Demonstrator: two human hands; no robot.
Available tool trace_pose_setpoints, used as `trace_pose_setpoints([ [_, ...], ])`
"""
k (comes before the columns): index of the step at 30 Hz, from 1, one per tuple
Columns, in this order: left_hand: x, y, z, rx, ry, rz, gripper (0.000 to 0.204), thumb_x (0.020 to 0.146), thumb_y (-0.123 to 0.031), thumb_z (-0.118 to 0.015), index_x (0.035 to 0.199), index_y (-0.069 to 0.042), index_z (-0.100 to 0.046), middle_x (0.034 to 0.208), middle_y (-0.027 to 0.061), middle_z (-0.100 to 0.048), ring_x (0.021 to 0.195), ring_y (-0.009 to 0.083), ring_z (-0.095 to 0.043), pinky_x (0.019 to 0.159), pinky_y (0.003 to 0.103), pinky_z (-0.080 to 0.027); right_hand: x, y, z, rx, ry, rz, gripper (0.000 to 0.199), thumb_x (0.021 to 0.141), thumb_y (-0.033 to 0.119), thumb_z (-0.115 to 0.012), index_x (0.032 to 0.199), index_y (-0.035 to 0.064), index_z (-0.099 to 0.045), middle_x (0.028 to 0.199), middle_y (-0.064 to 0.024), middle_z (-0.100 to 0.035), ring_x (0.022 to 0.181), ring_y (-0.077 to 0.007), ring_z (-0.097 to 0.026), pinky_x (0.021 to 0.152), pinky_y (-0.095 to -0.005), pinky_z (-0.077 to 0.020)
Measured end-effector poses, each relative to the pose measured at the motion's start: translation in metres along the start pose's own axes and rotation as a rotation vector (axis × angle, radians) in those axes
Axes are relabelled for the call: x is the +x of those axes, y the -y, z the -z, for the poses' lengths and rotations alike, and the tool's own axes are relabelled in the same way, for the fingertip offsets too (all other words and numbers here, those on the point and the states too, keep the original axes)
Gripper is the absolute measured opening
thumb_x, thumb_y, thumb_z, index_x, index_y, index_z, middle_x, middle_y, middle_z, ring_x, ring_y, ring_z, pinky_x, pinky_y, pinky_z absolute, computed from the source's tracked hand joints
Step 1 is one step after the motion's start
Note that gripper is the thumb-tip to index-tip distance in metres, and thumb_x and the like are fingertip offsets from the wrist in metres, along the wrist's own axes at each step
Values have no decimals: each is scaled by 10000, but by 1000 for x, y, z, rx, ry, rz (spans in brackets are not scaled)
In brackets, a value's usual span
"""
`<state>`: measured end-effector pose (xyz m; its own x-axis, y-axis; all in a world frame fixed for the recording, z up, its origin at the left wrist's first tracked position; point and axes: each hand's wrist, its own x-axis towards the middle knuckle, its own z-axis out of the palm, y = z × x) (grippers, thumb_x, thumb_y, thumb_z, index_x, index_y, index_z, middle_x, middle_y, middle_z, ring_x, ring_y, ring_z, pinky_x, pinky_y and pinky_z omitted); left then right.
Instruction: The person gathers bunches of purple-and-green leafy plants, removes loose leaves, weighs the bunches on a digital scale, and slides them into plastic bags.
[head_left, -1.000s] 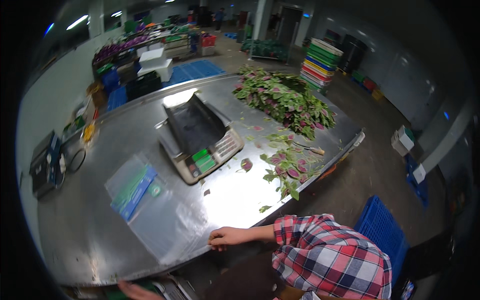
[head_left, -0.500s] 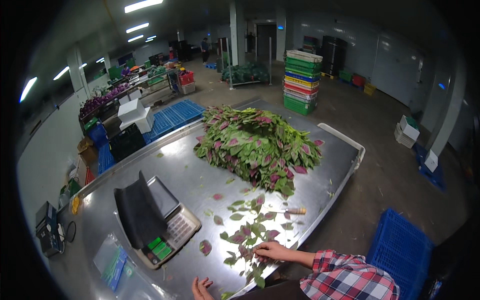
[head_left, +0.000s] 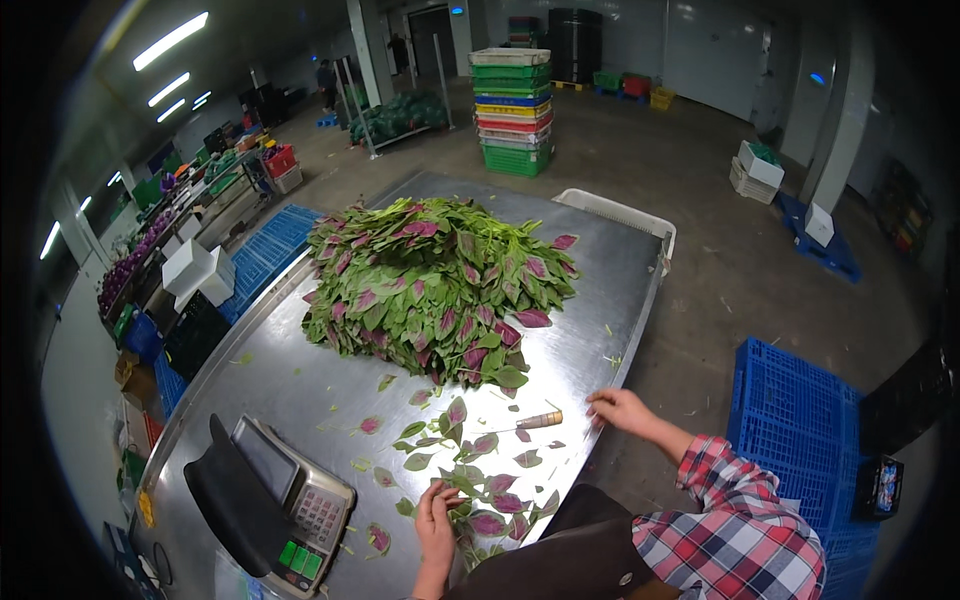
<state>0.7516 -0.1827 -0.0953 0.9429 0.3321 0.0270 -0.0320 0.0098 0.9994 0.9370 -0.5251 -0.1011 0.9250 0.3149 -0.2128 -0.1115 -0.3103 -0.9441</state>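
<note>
Loose green and purple amaranth leaves (head_left: 488, 523) lie scattered on the metal table near me. My left hand (head_left: 435, 515) is at the left side of these leaves, its fingers loosely bent and apart, with nothing clearly held. Over the table's right edge is my right hand (head_left: 620, 410), fingers drawn together; whatever they may hold is too small to make out. Between that hand and the leaves lies a knife (head_left: 540, 420) with a light wooden handle. Beyond it rises a big heap of leafy amaranth (head_left: 430, 285).
A scale (head_left: 310, 505) with a black cover stands at the table's near left. Blue plastic pallets (head_left: 795, 430) are on the floor to the right. Stacked coloured crates (head_left: 513, 115) stand past the table's far end, with a white crate (head_left: 615, 212) at its far right corner.
The view has shifted right. My right hand has left the loose leaves and moved out to the table's right edge. My left hand has come forward beside the leaves.
</note>
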Motion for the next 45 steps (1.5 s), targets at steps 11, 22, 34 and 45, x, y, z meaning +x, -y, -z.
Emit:
trace_pose_setpoints([
  [11,90,6,-142,62,-111,432,346,967,-269,-409,1088,16,-563,964,101,-622,881,168,-580,775,297,-450,320,25,174,-568,-192,503,209,848,153,-553,1005,25,-603,923,-172,-631,837,-360,-597,737,-390,-478],
  [22,198,-21,-283,-90,-527,568,239,950,-216,-472,930,-17,-604,757,45,-607,565,74,-498,489,205,-396,561,63,185,-937,162,753,428,798,109,-558,1213,43,-475,1155,-165,-544,1060,-334,-519,891,-420,-411],
  [34,227,2,-299,12,-594,768,227,940,-234,-493,983,-33,-588,844,85,-648,429,52,-427,379,194,-315,623,78,129,-1104,620,1222,731,745,-7,-521,1415,94,-247,1495,-87,-197,1373,-265,-209,1102,-464,-203],
  [45,259,5,-309,197,-304,763,255,931,-220,-500,1032,-9,-601,913,70,-632,868,158,-565,788,269,-437,609,32,138,-951,453,1411,304,711,61,-552,1014,79,-535,995,-95,-525,1021,-243,-508,994,-441,-336],
])
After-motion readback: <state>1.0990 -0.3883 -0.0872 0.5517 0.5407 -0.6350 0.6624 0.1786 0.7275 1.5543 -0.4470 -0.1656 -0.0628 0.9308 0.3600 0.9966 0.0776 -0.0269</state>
